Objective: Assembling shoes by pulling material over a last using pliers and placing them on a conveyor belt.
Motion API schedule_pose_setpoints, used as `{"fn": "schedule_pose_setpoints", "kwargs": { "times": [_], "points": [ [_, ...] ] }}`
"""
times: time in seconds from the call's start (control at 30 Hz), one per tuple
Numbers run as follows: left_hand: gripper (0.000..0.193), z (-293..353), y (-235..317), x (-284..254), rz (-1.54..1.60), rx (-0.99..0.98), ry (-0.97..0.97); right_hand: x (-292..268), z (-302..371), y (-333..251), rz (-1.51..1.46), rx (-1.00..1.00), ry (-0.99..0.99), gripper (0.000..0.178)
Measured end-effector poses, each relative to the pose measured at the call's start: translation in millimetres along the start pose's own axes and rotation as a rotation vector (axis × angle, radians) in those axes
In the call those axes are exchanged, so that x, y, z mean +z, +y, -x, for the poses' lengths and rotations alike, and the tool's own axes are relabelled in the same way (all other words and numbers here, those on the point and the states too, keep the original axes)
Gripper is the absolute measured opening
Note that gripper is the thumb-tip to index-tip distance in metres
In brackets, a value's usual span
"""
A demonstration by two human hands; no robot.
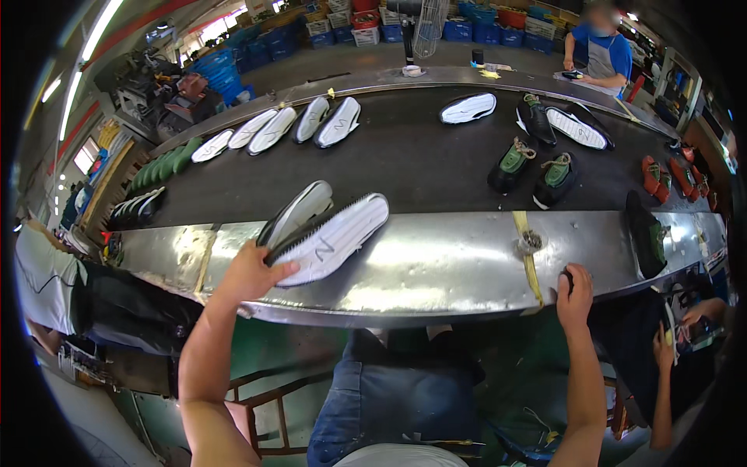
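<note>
My left hand (254,272) is closed on the near end of a shoe (334,243), its white sole turned up and a dark line mark on it. Just behind lies a second shoe (302,208) of the same kind; whether my fingers hold it too cannot be told. Both are over the metal ledge (436,265) and the edge of the dark belt (420,171). At the ledge's front edge on the right, my right hand (574,296) is curled closed around something small and dark, mostly hidden by the fingers.
White-soled shoes (338,123) lie sole up along the far belt. Black shoes with green linings (512,165) stand right, beyond them red shoes (657,179). A yellow strip (526,265) crosses the ledge. A co-worker (599,50) is across; other people sit at both sides.
</note>
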State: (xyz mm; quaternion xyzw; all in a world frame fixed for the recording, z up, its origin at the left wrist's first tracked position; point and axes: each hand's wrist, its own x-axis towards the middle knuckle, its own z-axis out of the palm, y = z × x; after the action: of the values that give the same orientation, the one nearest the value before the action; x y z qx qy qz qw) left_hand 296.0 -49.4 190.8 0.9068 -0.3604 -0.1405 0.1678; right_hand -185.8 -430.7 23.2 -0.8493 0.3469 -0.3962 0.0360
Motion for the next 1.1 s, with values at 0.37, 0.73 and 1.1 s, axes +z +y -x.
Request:
{"fn": "schedule_pose_setpoints", "kwargs": {
  "times": [0.37,0.73,1.1],
  "points": [
    [0.095,-39.5,67.0,51.1,-0.181,0.155,-0.191,-98.1,291.2,-185.9,-0.299,-0.161,-1.214,0.06],
    [0.078,-33.3,82.2,58.9,0.174,0.339,-0.008,-92.6,276.3,-161.0,-0.735,0.35,-1.555,0.056],
    [0.084,235.0,49.8,263.8,1.117,0.36,-0.126,-152.1,236.3,-188.0,-1.311,0.801,-1.289,0.034]
  ]
}}
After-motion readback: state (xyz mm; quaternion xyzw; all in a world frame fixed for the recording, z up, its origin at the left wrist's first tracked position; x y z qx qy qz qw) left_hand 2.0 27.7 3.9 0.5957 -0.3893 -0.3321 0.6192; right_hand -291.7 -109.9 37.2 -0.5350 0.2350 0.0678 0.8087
